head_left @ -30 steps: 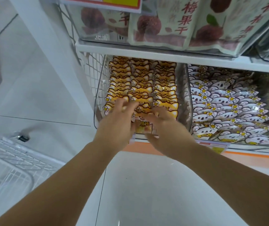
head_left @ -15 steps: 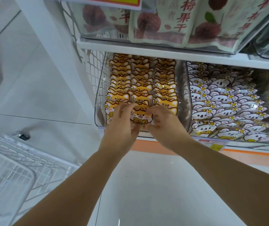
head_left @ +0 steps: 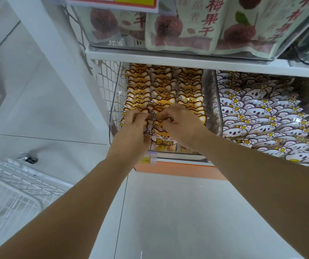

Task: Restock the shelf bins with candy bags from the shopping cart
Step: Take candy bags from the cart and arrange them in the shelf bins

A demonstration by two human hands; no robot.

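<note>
A clear plastic shelf bin (head_left: 211,101) holds three rows of orange fox-shaped candy bags (head_left: 164,86). At its front stands one fox candy bag (head_left: 162,140) with yellow lettering. My left hand (head_left: 134,129) and my right hand (head_left: 182,126) are both inside the front of the bin. Their fingers are curled over the tops of the front bags in the middle row. The fingertips are partly hidden among the bags.
A second bin of white koala candy bags (head_left: 262,116) sits to the right. Dried-fruit pouches (head_left: 183,25) fill the shelf above. A white wire shopping cart (head_left: 9,187) stands at the lower left. Price tags (head_left: 147,158) hang on the orange shelf edge.
The front fox bag has gone from below the bin rim up into the front of the middle row. Both hands have moved deeper into the bin with it.
</note>
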